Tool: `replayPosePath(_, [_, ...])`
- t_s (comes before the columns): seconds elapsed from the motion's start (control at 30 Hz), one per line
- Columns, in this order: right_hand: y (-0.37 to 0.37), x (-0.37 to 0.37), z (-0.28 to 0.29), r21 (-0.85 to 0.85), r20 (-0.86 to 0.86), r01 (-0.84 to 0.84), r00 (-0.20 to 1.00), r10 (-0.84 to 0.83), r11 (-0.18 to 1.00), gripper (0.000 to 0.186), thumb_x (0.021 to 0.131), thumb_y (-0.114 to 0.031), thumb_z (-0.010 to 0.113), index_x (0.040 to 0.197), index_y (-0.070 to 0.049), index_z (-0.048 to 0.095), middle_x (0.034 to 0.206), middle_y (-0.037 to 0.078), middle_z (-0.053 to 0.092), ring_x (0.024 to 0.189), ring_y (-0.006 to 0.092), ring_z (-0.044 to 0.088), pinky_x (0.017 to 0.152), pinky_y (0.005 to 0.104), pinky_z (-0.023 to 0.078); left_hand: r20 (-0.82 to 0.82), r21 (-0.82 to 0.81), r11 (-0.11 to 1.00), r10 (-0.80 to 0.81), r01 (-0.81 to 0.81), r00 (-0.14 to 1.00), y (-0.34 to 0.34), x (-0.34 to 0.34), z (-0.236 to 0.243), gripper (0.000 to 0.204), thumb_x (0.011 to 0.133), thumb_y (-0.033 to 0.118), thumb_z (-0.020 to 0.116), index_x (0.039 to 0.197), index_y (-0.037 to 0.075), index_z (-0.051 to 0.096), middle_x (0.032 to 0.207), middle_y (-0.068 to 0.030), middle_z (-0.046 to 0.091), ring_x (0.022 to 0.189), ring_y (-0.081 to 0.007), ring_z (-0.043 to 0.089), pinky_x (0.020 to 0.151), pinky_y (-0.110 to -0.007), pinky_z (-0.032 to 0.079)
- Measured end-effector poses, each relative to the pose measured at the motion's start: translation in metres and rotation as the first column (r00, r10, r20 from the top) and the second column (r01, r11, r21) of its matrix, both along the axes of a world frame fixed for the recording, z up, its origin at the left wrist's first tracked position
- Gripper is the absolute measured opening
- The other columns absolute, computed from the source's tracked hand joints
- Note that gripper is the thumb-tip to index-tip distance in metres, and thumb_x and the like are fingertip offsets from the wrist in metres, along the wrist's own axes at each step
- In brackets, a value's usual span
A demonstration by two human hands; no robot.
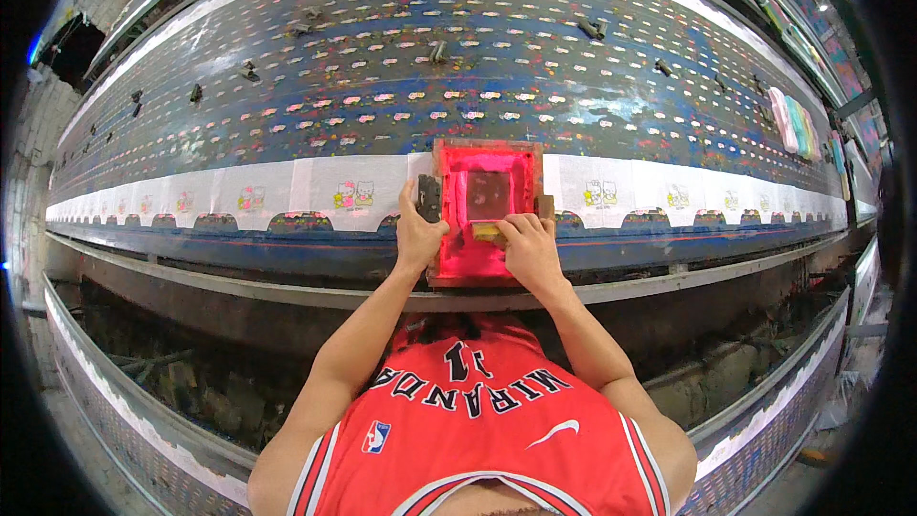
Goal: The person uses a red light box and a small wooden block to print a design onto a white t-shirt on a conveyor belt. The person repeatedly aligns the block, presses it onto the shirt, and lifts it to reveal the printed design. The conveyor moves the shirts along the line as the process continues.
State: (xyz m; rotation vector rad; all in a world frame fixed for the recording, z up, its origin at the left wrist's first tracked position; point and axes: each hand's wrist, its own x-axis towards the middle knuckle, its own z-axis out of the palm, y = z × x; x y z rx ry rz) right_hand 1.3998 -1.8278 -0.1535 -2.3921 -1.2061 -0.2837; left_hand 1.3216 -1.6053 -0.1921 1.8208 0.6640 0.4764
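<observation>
A wooden screen printing frame (pixel 468 281), smeared inside with bright pink ink, lies across the strip of white cloth pieces (pixel 315 172) at the table's near edge. My left hand (pixel 418 237) grips the frame's left side, beside a black block (pixel 429 195) attached there. Inside the frame, my right hand (pixel 531 250) is closed on a yellowish squeegee (pixel 485 231), just below the darker mesh window (pixel 488 195). Small cartoon figures in pink and yellow are printed on the cloth at both sides. Whatever cloth lies under the frame is hidden.
Behind the frame stretches a long dark printing table (pixel 382 67) with rows of small printed marks. Several dark clips or blocks (pixel 592 30) lie on it. Pastel cloths (pixel 793 122) are stacked at the right. A metal rail (pixel 669 282) runs along the near edge.
</observation>
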Motion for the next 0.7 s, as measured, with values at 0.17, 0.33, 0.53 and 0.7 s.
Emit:
replayPosePath(0.17, [-0.003, -0.001, -0.006, 0.040, -0.080, -0.020, 0.997, 0.023, 0.999, 0.038, 0.077, -0.001, 0.071, 0.114, -0.009, 0.072, 0.116, 0.005, 0.070, 0.114, 0.0265, 0.065, 0.098, 0.0458, 0.046, -0.077, 0.029, 0.999, -0.037, 0.040, 0.996, 0.002, 0.001, 0.002, 0.096, 0.071, 0.003, 0.077, 0.157, 0.007, 0.034, 0.101, -0.0178, 0.069, 0.088, -0.0307, 0.071, 0.085, -0.041, 0.055])
replayPosePath(0.33, [-0.006, -0.002, -0.006, 0.046, -0.080, -0.010, 0.997, 0.014, 0.999, 0.037, 0.077, -0.002, 0.070, 0.113, -0.008, 0.072, 0.116, 0.006, 0.069, 0.114, 0.0265, 0.065, 0.098, 0.0453, 0.046, -0.118, -0.032, 0.998, -0.051, 0.048, 0.992, 0.003, 0.004, 0.009, 0.091, 0.070, 0.001, 0.076, 0.153, 0.008, 0.038, 0.094, -0.0135, 0.067, 0.084, -0.0275, 0.069, 0.082, -0.039, 0.055])
replayPosePath(0.53, [-0.002, 0.002, 0.000, 0.029, -0.050, -0.026, 0.998, 0.028, 0.999, 0.030, 0.080, -0.004, 0.068, 0.109, -0.008, 0.071, 0.114, 0.006, 0.069, 0.112, 0.0263, 0.066, 0.096, 0.0444, 0.047, -0.067, -0.140, 0.989, -0.053, 0.043, 0.996, 0.006, 0.006, 0.009, 0.096, 0.066, -0.010, 0.074, 0.152, 0.010, 0.037, 0.100, -0.0100, 0.065, 0.081, -0.0175, 0.064, 0.068, -0.033, 0.055])
replayPosePath(0.7, [-0.012, -0.005, 0.010, 0.047, -0.065, -0.049, 0.997, 0.052, 0.998, 0.027, 0.081, -0.005, 0.067, 0.107, -0.008, 0.071, 0.113, 0.006, 0.070, 0.110, 0.0262, 0.066, 0.093, 0.0447, 0.048, -0.056, -0.254, 0.967, -0.039, 0.024, 0.998, 0.007, 0.004, 0.005, 0.099, 0.065, -0.014, 0.073, 0.153, 0.012, 0.036, 0.104, -0.0097, 0.065, 0.082, -0.0167, 0.064, 0.066, -0.032, 0.055])
